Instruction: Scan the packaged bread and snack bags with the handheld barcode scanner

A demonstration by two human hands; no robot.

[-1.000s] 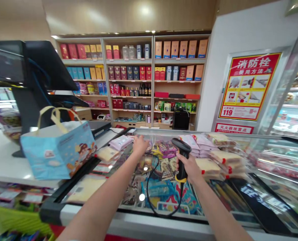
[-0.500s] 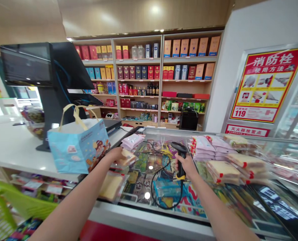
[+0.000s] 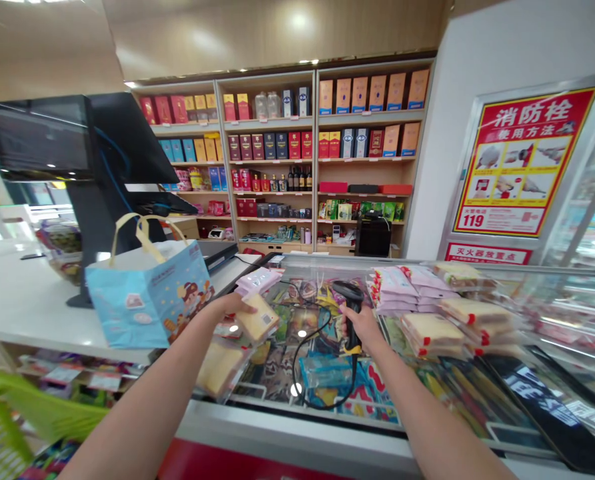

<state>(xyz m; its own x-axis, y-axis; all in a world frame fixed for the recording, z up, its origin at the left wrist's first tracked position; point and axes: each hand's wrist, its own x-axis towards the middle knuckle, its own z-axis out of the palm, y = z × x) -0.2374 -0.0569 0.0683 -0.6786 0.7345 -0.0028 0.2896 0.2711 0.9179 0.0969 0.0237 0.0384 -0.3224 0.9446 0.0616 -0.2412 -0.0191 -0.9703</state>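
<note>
My left hand (image 3: 231,308) is closed on a packaged sandwich (image 3: 258,319), tilted so that a barcode label faces up. Behind that sandwich lies a pale pink packet (image 3: 258,281). Below it, another wrapped sandwich (image 3: 220,365) rests on the glass near the front edge. My right hand (image 3: 356,323) grips a black and yellow barcode scanner (image 3: 350,293) by its handle, its head toward the left. A black cable (image 3: 297,383) loops from the scanner over the glass. Pink packets (image 3: 395,288) and stacked sandwiches (image 3: 431,333) sit to the right of the scanner.
A blue paper bag (image 3: 127,300) with cream handles stands on the left, beside a monitor on a black stand (image 3: 85,227). Under the glass top of the freezer (image 3: 327,427) lie colourful packs. A green chair (image 3: 32,407) is at lower left; shelves of boxes line the back.
The sandwich in my left hand has been raised and turned, so its barcode side now shows. My right hand keeps hold of the scanner. The whole view has shifted slightly.
</note>
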